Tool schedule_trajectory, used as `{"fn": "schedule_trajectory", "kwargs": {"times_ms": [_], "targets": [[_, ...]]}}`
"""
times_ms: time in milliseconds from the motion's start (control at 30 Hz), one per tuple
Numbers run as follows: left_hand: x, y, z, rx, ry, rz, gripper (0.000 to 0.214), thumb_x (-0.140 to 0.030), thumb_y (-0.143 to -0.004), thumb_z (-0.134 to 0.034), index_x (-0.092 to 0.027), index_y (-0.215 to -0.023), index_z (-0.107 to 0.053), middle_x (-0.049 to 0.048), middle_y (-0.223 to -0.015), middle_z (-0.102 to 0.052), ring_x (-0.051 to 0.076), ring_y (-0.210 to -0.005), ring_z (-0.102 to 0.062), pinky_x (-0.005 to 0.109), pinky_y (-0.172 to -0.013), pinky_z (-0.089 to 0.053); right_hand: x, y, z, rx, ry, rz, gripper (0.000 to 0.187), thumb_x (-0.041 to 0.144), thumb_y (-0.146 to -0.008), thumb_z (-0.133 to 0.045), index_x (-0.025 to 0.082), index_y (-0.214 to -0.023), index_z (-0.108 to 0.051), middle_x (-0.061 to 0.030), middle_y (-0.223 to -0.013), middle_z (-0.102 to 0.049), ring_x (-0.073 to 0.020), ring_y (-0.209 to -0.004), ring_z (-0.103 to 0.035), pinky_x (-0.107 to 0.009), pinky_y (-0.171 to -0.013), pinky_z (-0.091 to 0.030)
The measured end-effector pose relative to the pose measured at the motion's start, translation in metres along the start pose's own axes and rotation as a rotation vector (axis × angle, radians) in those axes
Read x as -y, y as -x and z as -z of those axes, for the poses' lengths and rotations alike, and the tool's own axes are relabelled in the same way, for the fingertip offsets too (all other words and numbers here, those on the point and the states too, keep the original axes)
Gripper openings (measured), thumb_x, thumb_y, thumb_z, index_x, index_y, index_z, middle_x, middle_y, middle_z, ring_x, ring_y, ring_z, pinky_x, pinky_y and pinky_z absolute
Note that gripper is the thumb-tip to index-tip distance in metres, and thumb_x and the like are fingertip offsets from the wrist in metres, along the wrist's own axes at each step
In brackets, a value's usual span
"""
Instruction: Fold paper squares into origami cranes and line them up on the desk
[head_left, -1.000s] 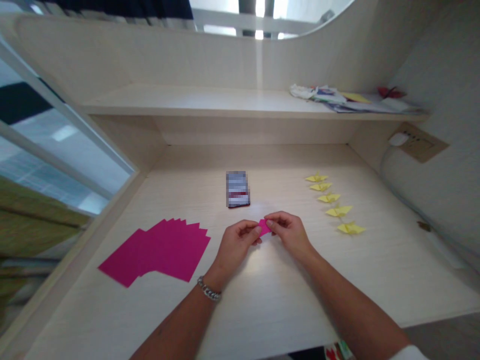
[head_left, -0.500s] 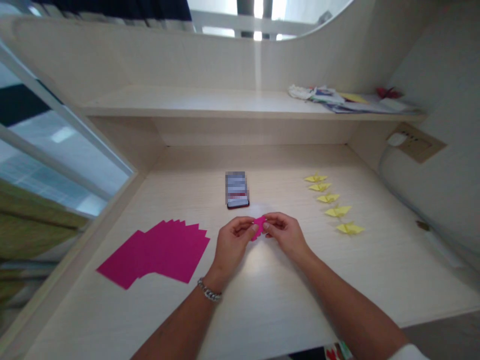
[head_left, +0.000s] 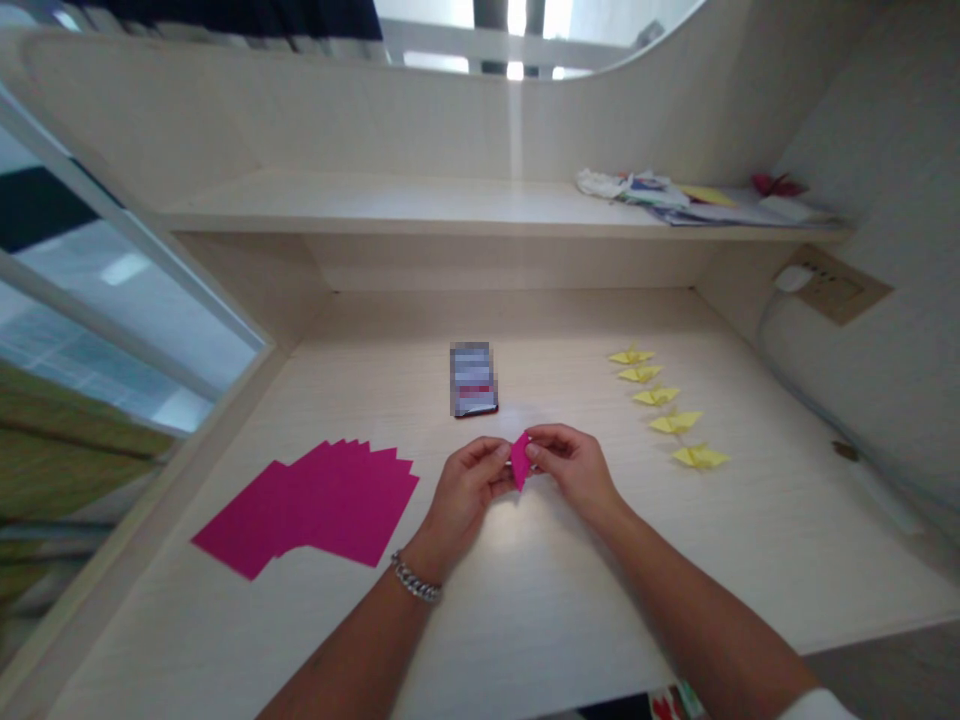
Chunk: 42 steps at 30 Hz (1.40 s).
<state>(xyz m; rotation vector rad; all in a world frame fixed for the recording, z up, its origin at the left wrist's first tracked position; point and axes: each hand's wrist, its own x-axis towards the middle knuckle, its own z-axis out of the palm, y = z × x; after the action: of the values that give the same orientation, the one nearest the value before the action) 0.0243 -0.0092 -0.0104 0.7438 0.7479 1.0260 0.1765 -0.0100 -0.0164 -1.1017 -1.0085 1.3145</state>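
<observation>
A small folded piece of pink paper (head_left: pixel 520 462) is between my hands, just above the desk, its lower tip pointing toward me. My left hand (head_left: pixel 474 482), with a chain bracelet at the wrist, is closed with its fingertips at the paper's left edge. From the other side my right hand (head_left: pixel 568 462) pinches the paper's upper right edge between thumb and fingers. Left of my hands lies a fanned stack of pink paper squares (head_left: pixel 337 505). A phone (head_left: pixel 473 380) with a blurred screen lies just beyond my hands.
Several yellow folded paper cranes (head_left: pixel 657 397) stand in a row on the right of the desk (head_left: pixel 480 620). Papers (head_left: pixel 705 202) lie on the shelf above. A white plug (head_left: pixel 793 279) with a grey cable sits in the right wall socket.
The pink folded paper has turned and now shows a narrow, pointed diamond shape. My left thumb and fingers have shifted slightly at its left edge; my right hand is almost still.
</observation>
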Motion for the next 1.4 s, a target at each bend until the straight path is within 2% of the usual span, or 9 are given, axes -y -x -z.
{"fn": "schedule_trajectory", "kwargs": {"times_ms": [133,233,367,467,567,667,800,1033,1400], "targets": [[0.002,-0.001,0.002,0.000,-0.061,-0.032,0.020,-0.026,-0.072,-0.071,-0.014,-0.087,-0.064,0.0061,-0.081,-0.067,0.016,-0.073,-0.064,0.031,-0.071,-0.051,0.000,-0.001,0.000,-0.015,-0.020,-0.005,0.034,0.031,-0.062,-0.076,0.018,-0.092,-0.067,-0.0025,-0.074,-0.069,-0.0153,-0.062,-0.063,-0.031,-0.060,-0.053],[0.002,-0.004,0.007,-0.061,-0.268,-0.119,0.023,-0.020,-0.064,-0.076,-0.015,-0.085,-0.066,0.0040,-0.079,-0.068,0.014,-0.069,-0.062,0.028,-0.069,-0.051,-0.001,-0.001,0.002,-0.019,0.013,0.012,0.027,0.030,-0.060,-0.077,0.017,-0.082,-0.066,-0.0013,-0.071,-0.067,-0.0140,-0.062,-0.061,-0.029,-0.060,-0.051],[-0.002,-0.007,0.014,-0.192,-0.553,-0.280,0.015,-0.021,-0.067,-0.073,-0.016,-0.081,-0.069,0.0042,-0.081,-0.069,0.016,-0.075,-0.063,0.029,-0.074,-0.051,0.000,0.002,0.002,0.080,0.047,0.000,0.023,0.031,-0.061,-0.077,0.017,-0.074,-0.064,-0.0007,-0.069,-0.065,-0.0135,-0.064,-0.060,-0.029,-0.065,-0.050],[-0.004,-0.008,0.016,-0.180,-0.635,-0.327,0.013,-0.022,-0.070,-0.071,-0.017,-0.082,-0.070,0.0051,-0.084,-0.070,0.018,-0.080,-0.064,0.032,-0.078,-0.051,0.003,0.004,0.000,0.154,0.025,-0.043,0.025,0.038,-0.068,-0.072,0.017,-0.080,-0.065,-0.0034,-0.074,-0.067,-0.0156,-0.069,-0.063,-0.032,-0.070,-0.051],[-0.003,-0.008,0.014,-0.168,-0.592,-0.330,0.021,-0.022,-0.070,-0.071,-0.017,-0.090,-0.068,0.0061,-0.092,-0.069,0.018,-0.083,-0.064,0.033,-0.079,-0.052,0.003,0.004,-0.001,0.151,0.013,-0.059,0.027,0.040,-0.068,-0.072,0.016,-0.081,-0.067,-0.0042,-0.073,-0.068,-0.0163,-0.069,-0.063,-0.033,-0.070,-0.051],[0.000,-0.009,0.011,-0.195,-0.433,-0.319,0.034,-0.021,-0.066,-0.074,-0.018,-0.097,-0.060,0.0066,-0.101,-0.066,0.016,-0.083,-0.064,0.033,-0.078,-0.052,0.002,0.003,-0.001,0.142,0.019,-0.023,0.027,0.036,-0.065,-0.075,0.017,-0.083,-0.069,-0.0056,-0.081,-0.070,-0.0174,-0.076,-0.064,-0.034,-0.077,-0.050],[0.001,-0.009,0.010,-0.176,-0.321,-0.303,0.029,-0.020,-0.066,-0.075,-0.016,-0.088,-0.056,0.0057,-0.098,-0.067,0.015,-0.083,-0.065,0.031,-0.080,-0.051,0.007,0.004,-0.002,0.156,-0.013,0.047,0.025,0.032,-0.065,-0.076,0.019,-0.086,-0.071,-0.0077,-0.102,-0.069,-0.0213,-0.095,-0.063,-0.038,-0.089,-0.047],[-0.003,-0.007,0.009,-0.097,-0.371,-0.270,0.021,-0.021,-0.066,-0.075,-0.014,-0.083,-0.065,0.0061,-0.090,-0.069,0.018,-0.086,-0.064,0.031,-0.081,-0.050,0.020,0.009,-0.003,0.218,-0.030,0.057,0.030,0.036,-0.065,-0.076,0.022,-0.092,-0.072,-0.0092,-0.116,-0.064,-0.0264,-0.110,-0.057,-0.045,-0.096,-0.043],[-0.004,-0.004,0.008,-0.061,-0.376,-0.275,0.017,-0.020,-0.070,-0.072,-0.015,-0.085,-0.066,0.0065,-0.093,-0.069,0.018,-0.087,-0.062,0.031,-0.082,-0.048,0.008,0.003,0.003,0.235,-0.009,0.110,0.023,0.033,-0.068,-0.074,0.023,-0.089,-0.074,-0.0082,-0.111,-0.066,-0.0239,-0.107,-0.058,-0.042,-0.098,-0.040]]}}
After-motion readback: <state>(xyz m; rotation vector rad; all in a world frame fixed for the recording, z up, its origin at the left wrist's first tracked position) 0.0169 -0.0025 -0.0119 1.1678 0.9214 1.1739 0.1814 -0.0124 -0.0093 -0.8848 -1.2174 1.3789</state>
